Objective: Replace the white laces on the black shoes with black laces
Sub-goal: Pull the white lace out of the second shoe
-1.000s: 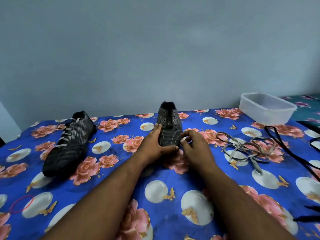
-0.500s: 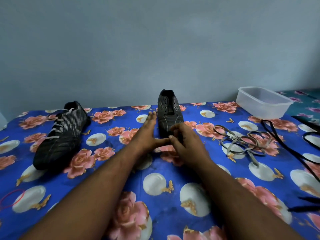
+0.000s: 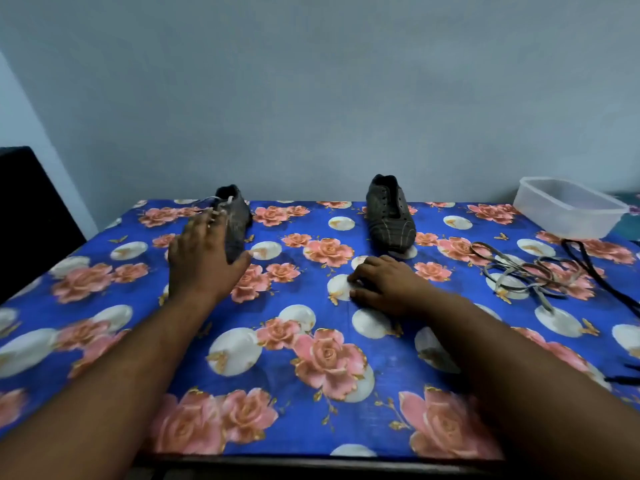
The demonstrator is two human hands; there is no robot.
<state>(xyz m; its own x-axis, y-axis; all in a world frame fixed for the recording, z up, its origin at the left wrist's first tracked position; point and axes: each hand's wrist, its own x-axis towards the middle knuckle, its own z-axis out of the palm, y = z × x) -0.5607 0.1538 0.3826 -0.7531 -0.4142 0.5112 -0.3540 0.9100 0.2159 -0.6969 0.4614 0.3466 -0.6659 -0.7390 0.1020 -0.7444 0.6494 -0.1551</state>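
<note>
Released from both hands, the unlaced shoe now stands alone at the counter's far edge, while the left hand, fingers spread and holding nothing, is reached toward the laced shoe. The right hand is rested loosely curled on the cloth. Removed white laces and black laces lie right. The shoe is best drawn close before its knot is undone.

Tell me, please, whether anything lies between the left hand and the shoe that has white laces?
Nothing visible does: the left hand is spread right at the laced shoe, covering its near side; contact is unclear.
</note>
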